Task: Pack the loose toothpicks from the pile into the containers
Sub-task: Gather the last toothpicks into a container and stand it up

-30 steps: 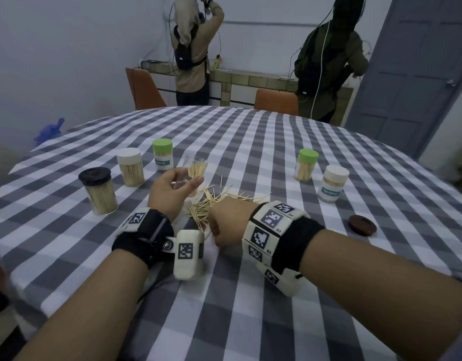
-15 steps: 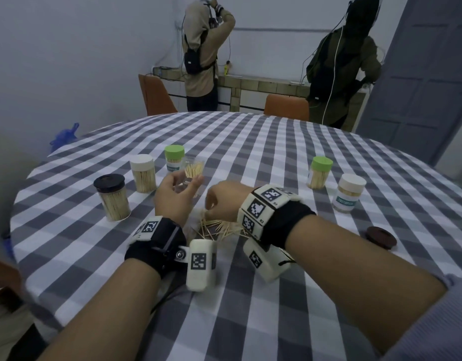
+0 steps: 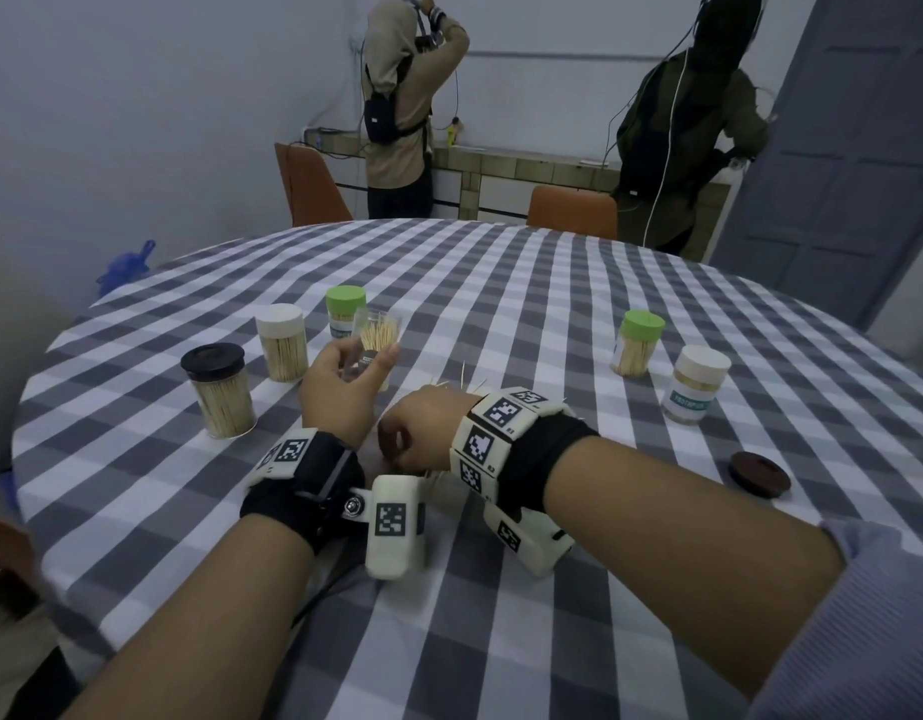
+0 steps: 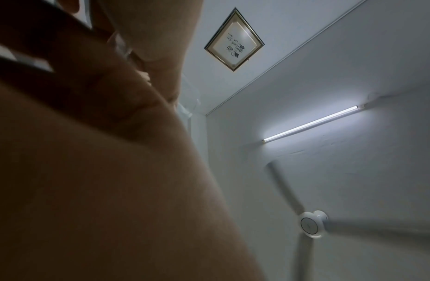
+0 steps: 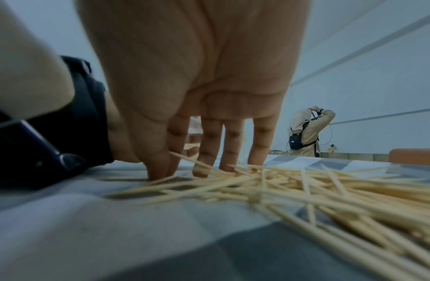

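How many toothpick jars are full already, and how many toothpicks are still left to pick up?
Five capped jars stand on the checked tablecloth, such as the black-lidded jar, and look done. The left hand holds an open clear jar partly filled. The right hand has its fingertips down in the toothpick pile. Too many remain to count.
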